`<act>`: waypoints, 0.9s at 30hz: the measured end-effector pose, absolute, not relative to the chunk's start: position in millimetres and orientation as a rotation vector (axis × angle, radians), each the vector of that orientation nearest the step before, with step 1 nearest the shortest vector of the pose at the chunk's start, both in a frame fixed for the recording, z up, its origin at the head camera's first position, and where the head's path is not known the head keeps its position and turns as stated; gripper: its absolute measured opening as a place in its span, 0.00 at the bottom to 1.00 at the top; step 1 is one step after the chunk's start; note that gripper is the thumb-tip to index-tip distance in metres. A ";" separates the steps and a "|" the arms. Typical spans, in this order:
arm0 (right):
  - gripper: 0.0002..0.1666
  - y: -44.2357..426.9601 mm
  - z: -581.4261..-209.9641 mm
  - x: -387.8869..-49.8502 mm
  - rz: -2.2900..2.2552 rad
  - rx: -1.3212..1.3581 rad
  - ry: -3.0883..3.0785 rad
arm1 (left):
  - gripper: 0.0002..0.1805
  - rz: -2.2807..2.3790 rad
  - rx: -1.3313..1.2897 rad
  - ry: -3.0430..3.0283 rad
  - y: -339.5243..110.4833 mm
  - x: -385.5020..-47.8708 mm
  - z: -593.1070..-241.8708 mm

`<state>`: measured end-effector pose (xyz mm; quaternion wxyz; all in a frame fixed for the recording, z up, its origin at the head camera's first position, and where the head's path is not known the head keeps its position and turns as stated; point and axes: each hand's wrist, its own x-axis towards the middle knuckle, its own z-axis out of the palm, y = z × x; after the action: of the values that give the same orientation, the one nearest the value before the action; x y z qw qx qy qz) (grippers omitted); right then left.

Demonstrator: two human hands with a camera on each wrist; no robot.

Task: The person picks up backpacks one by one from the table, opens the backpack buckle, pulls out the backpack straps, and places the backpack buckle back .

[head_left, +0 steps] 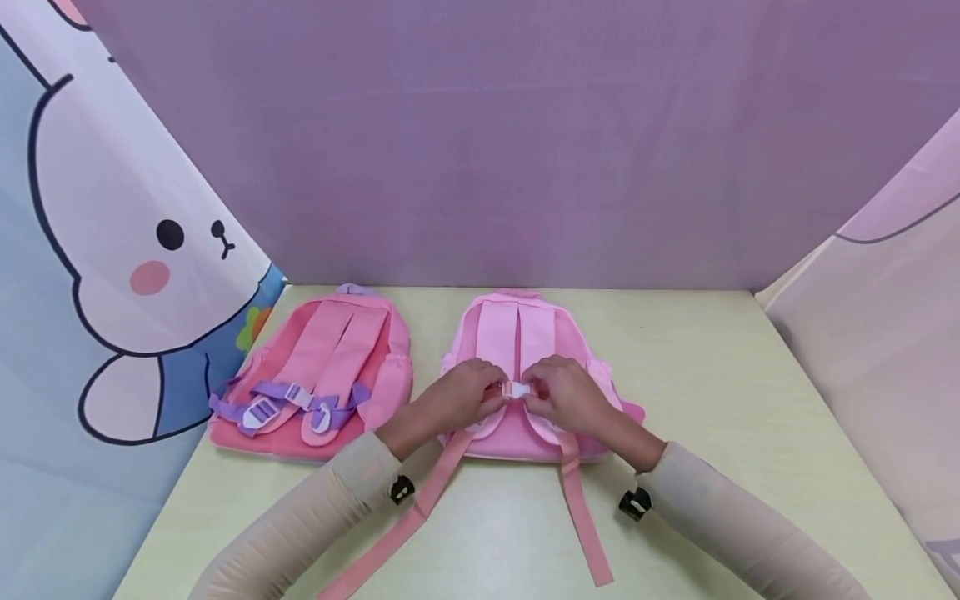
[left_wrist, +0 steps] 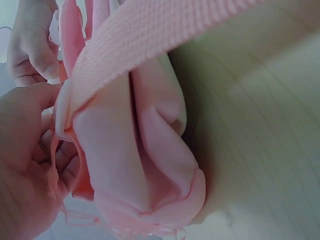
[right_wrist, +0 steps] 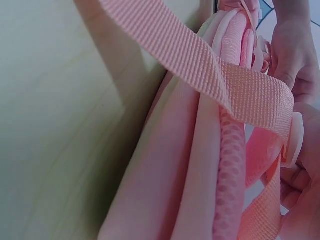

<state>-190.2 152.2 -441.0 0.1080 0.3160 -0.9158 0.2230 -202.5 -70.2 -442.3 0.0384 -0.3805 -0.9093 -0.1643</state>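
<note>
A light-pink backpack (head_left: 498,329) lies on the table with its shoulder straps facing up. Over its middle, a small white buckle (head_left: 516,389) bridges the two straps. My left hand (head_left: 467,393) pinches the buckle's left side, and my right hand (head_left: 567,392) pinches the right side. Whether its halves are fully locked I cannot tell. Salmon webbing tails hang toward me, one on the left (head_left: 408,521) and one on the right (head_left: 583,517). Close to the hands, the wrist views show white strap adjusters, one on the left (left_wrist: 62,110) and one on the right (right_wrist: 295,140).
A coral-pink backpack (head_left: 300,342) with purple webbing lies to the left; a white buckle (head_left: 297,396) joins its straps. Behind the pale table (head_left: 697,358) stands a purple partition (head_left: 510,150). A rabbit-print cloth (head_left: 120,250) borders the left side.
</note>
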 end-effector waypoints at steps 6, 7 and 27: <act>0.09 153.0 -437.7 -191.0 0.709 0.940 -2.741 | 0.12 -0.511 -1.180 -2.779 -70.1 -203.5 -444.5; 0.09 153.3 -437.1 -191.2 0.725 0.944 -2.744 | 0.12 -0.514 -1.184 -2.779 -70.1 -204.0 -444.9; 0.04 155.1 -440.1 -194.2 0.828 0.857 -2.796 | 0.08 -0.577 -1.209 -2.742 -72.5 -209.4 -447.0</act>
<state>-194.2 155.1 -440.1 0.0509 0.2815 -0.9188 0.2721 -209.4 -72.5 -447.0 0.0449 -0.3957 -0.8976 -0.1889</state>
